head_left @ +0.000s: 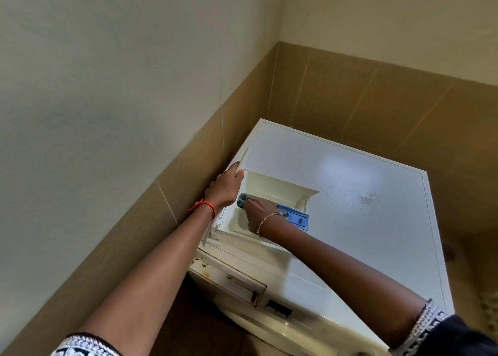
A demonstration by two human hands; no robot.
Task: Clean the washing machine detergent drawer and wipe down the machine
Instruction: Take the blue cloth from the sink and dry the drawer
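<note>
The white detergent drawer (272, 188) lies on top of the white washing machine (363, 194), taken out of its slot. My left hand (227, 187) grips the drawer's front panel at its far left end. My right hand (256, 210) presses a small grey-blue cloth (242, 200) into a left compartment of the drawer. A blue insert (295, 217) sits in the drawer just right of my right wrist. The empty drawer slot (234, 283) gapes at the machine's front top left.
The machine stands in a corner, with a tan tiled wall (188, 172) close on its left and another behind it. Wet smears mark the machine's top at the right (366, 198). Tiled floor with a drain (450, 250) shows to the right.
</note>
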